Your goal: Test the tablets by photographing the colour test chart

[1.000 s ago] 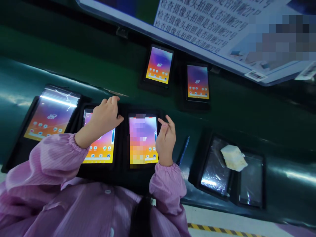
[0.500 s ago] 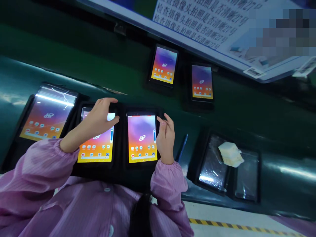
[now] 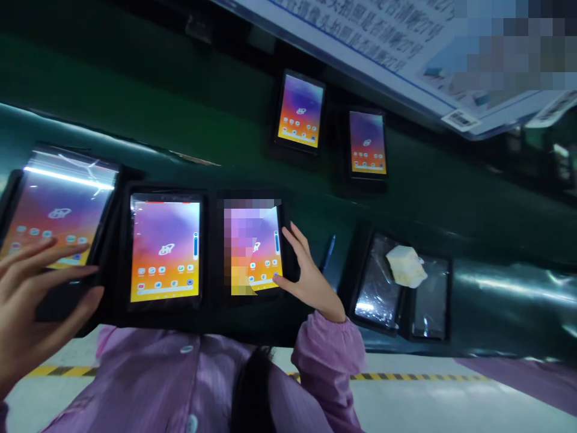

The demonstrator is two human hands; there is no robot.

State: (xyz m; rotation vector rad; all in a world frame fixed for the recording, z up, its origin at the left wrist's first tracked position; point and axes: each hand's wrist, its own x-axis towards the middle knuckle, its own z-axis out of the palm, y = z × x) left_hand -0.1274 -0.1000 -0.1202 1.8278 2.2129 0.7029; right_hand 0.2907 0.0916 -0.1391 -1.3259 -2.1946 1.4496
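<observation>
My left hand (image 3: 42,300) is over the lower part of the left tablet (image 3: 63,198), fingers stretched and thumb apart. That tablet's lit screen carries a glare stripe and is partly hidden by the fingers. The middle tablet (image 3: 164,228) lies with its home screen lit, no hand on it. Beside the right tablet (image 3: 265,234) is my right hand (image 3: 311,276). Its thumb reaches the lower right corner of the screen and its fingers extend along the right edge, spread from the thumb. Part of this screen is blurred out by blocks.
Two lit tablets, one upright-facing (image 3: 301,111) and one farther right (image 3: 367,141), lie at the back. A blue pen (image 3: 329,252) is right of my right hand. Two dark tablets (image 3: 378,282) (image 3: 430,307) carry a whitish block (image 3: 406,266). A printed board (image 3: 383,36) stands behind.
My left hand has left the middle tablet and moved left to the left one. My right thumb has moved down onto the right tablet's screen corner. The view has shifted slightly.
</observation>
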